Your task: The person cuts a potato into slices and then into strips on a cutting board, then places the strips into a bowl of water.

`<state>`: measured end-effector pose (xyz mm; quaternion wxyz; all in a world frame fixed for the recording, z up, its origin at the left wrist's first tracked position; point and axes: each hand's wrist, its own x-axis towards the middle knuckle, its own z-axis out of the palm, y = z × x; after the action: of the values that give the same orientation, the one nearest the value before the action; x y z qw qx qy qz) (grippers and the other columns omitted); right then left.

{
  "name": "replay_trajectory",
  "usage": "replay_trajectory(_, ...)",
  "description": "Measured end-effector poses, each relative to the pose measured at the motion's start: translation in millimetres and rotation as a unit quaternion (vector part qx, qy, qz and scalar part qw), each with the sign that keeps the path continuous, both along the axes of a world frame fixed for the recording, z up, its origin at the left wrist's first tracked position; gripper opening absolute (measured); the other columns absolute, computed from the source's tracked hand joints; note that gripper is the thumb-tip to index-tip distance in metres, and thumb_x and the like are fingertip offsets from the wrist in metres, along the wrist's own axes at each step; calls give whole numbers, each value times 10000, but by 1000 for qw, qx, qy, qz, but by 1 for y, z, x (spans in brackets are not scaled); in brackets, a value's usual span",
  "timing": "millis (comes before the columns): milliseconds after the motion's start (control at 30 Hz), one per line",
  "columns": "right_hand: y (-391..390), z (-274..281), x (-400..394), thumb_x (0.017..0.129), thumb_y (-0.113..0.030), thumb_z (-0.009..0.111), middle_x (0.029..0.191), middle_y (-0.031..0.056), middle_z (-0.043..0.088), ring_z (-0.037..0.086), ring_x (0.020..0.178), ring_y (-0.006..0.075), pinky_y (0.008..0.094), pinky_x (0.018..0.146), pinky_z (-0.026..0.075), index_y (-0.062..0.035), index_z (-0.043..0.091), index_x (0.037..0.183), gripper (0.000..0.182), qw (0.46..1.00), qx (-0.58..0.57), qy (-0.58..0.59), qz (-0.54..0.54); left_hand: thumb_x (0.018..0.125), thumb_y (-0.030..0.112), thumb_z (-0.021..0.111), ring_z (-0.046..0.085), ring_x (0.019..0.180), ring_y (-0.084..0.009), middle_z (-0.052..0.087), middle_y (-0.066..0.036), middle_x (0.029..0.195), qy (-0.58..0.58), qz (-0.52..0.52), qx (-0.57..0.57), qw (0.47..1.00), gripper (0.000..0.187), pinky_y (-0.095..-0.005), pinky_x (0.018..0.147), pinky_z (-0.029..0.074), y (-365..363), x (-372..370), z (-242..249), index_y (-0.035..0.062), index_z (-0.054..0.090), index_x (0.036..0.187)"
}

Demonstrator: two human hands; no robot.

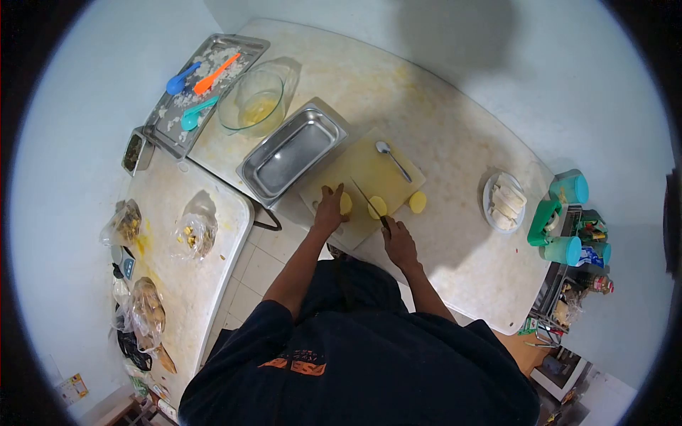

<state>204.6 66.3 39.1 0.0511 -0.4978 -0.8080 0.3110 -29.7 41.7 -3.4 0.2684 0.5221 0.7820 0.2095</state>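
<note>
A yellow cutting board (339, 172) lies in front of me. Near its left edge, my left hand (328, 211) has its fingers round a pale yellow piece (346, 204) that looks like peeled potato. My right hand (400, 245) grips the dark handle of a knife (365, 196), whose blade points up and left over the board. Beside the blade is a round yellow piece (378, 206) with a flat pale face. Another yellow piece (418, 202) sits at the board's right edge. A metal spoon (394, 160) rests on the upper right of the board.
Left of the board stand a deep steel pan (293, 153) and a glass bowl (252, 106) with yellow liquid. A tray (186, 139) holds white bits and several coloured spoons. At right are a plate of white slabs (505, 203) and turquoise-lidded jars (568, 188). Plastic bags (195, 236) lie on the left table.
</note>
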Motion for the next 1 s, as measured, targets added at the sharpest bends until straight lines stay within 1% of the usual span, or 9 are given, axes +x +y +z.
replay_trajectory(100, -2, -8, 6, 995, -266, 467, 1034, 217, 576, 609, 918, 408, 501, 775, 518, -93, 458, 1309, 359, 999, 18, 26, -16, 535, 129, 898, 559, 1111, -396, 415, -191, 1302, 50, -72, -19, 996, 947, -429, 937, 502, 8, -5, 6, 71, 453, 1369)
replay_trajectory(300, -7, -10, 5, 978, -234, 495, 1014, 232, 588, 601, 929, 421, 502, 790, 505, -62, 478, 1289, 356, 998, -1, 54, -33, 579, 156, 879, 584, 1073, -386, 456, -176, 1287, 64, -133, -20, 989, 731, -433, 915, 509, 10, -9, 8, 11, 543, 1213)
replay_trajectory(400, -11, -10, 3, 956, -191, 529, 1002, 234, 597, 587, 935, 433, 499, 800, 483, -38, 506, 1254, 336, 997, -8, 69, -41, 603, 163, 866, 591, 1058, -392, 473, -179, 1272, 100, -160, -12, 982, 708, -430, 908, 511, 10, -9, 0, -8, 538, 1207)
replay_trajectory(500, -13, -16, 4, 954, -182, 532, 1007, 242, 599, 589, 941, 431, 497, 804, 482, -17, 510, 1240, 331, 997, 1, 72, -31, 621, 165, 855, 593, 1055, -389, 469, -189, 1279, 102, -178, -58, 977, 681, -432, 910, 507, 13, -9, 1, -16, 537, 1195)
replay_trajectory(600, -13, -20, 3, 950, -172, 537, 998, 252, 612, 599, 930, 424, 487, 803, 484, 0, 523, 1221, 322, 995, 10, 98, -29, 597, 169, 869, 593, 1046, -391, 437, -201, 1316, 86, -153, -32, 984, 675, -449, 907, 505, 11, -7, 6, -27, 547, 1156)
replay_trajectory(700, -11, -29, 4, 944, -168, 547, 965, 258, 636, 624, 894, 412, 463, 782, 493, 11, 541, 1197, 310, 989, 14, 146, -31, 602, 194, 861, 596, 1036, -391, 521, -207, 1223, 11, -51, 85, 995, 667, -451, 870, 509, 1, -8, -1, -25, 561, 1156)
replay_trajectory(800, -11, -19, 3, 952, -188, 540, 932, 258, 651, 637, 880, 417, 461, 777, 495, 4, 551, 1181, 299, 986, -53, 154, -44, 645, 245, 824, 606, 1005, -394, 620, -203, 1011, 51, 22, 94, 994, 608, -442, 833, 506, -2, -14, -18, -30, 608, 1142)
replay_trajectory(900, -11, -12, 3, 970, -223, 515, 949, 256, 650, 622, 921, 447, 491, 802, 488, -15, 553, 1167, 289, 980, -125, 149, -44, 705, 278, 766, 625, 950, -380, 650, -204, 850, -113, 206, 63, 970, 491, -431, 812, 498, -7, -9, -30, -30, 668, 1075)
replay_trajectory(1000, -15, -26, 5, 966, -219, 518, 981, 252, 656, 624, 943, 444, 476, 802, 492, -17, 569, 1145, 275, 973, -172, 149, -30, 731, 277, 737, 638, 896, -366, 660, -219, 892, -67, 154, 80, 983, 413, -435, 804, 500, -9, -1, -10, -32, 702, 1003)
